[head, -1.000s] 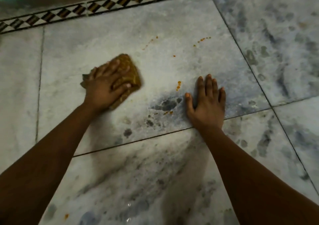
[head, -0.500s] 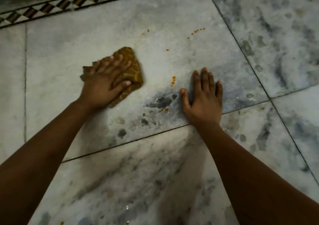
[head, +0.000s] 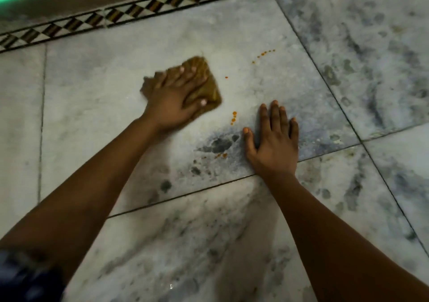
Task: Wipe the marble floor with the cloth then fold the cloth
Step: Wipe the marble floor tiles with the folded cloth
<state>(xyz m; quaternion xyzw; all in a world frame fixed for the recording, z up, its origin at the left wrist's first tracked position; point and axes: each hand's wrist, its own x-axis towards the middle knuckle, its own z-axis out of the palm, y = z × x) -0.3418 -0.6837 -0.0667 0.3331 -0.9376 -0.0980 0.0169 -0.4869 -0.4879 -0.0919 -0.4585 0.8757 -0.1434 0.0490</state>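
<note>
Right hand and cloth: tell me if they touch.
Apart. The head view shows bare floor with orange drops between the cloth and the right hand.

Veined, faintly glossy marble floor (head: 232, 35); soft woven cloth (head: 209, 88)

— Can you make out the whole cloth (head: 209, 88)?

— No. The left hand (head: 173, 103) lies over most of it, and both are smeared with blur, so the pattern won't read.

— And that dark patch at the near left corner?

— Some blue fabric (head: 25, 281), blurred and cut off by the edge; can't tell what it is.

— The arms?

— Both run out of the near edge. The patterned border (head: 130, 15) is cut off at the far left and far side too.
</note>
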